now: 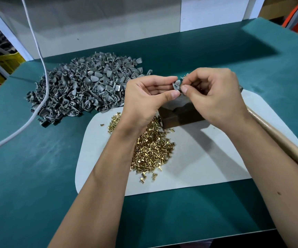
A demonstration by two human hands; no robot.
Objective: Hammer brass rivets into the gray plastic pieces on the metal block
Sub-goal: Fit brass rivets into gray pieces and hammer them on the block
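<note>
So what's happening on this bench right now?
A person holds one gray plastic piece up above the metal block, pinched between the left hand and right hand, seemingly fitting a rivet into it. The brass rivets lie heaped on the white mat, more gray pieces piled behind. The hammer handle lies untouched at right.

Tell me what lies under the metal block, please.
The metal block stands on a white mat, beside the brass rivets. Whether anything lies beneath the block itself is hidden.
</note>
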